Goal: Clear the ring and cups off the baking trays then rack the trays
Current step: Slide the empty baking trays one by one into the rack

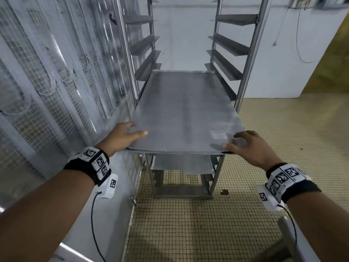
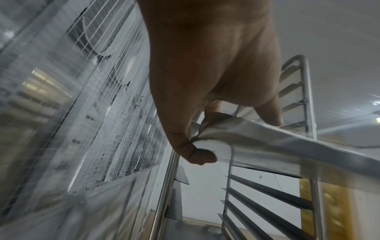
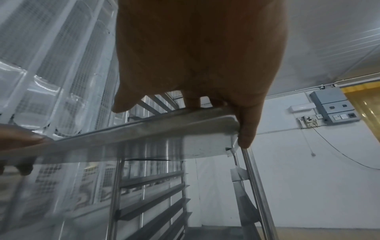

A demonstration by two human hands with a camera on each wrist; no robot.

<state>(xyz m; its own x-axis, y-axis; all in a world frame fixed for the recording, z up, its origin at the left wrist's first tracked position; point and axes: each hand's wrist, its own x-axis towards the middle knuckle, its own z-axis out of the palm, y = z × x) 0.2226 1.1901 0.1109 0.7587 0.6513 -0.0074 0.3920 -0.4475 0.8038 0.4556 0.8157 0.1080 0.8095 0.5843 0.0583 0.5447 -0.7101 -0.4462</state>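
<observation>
- At the open front of the tall steel tray rack (image 1: 243,76), you have one bare baking tray (image 1: 185,110) partly run in between the uprights, its far end deep among the angled side runners (image 1: 224,59) and its near edge still out toward you. By my reading, this is the racking stage, and it is not finished for this tray.
- Lower down, a second tray (image 1: 181,164) already sits in the rack, so at least one looks racked.
- No ring and no cups show on either tray or anywhere else in view, so the clearing appears done; where they went, the pictures do not say.
- Whether more trays wait elsewhere, you cannot tell from these views.
- Your left hand (image 1: 122,137) grips the near left corner, thumb on top and fingers curled under the rim, as the left wrist view confirms.
- Your right hand (image 1: 251,146) holds the near right corner, with its thumb and fingers spread on top; the right wrist view shows one finger hooked down over the corner's edge.
- What remains, I judge, is to push this tray fully home on its runners.
</observation>
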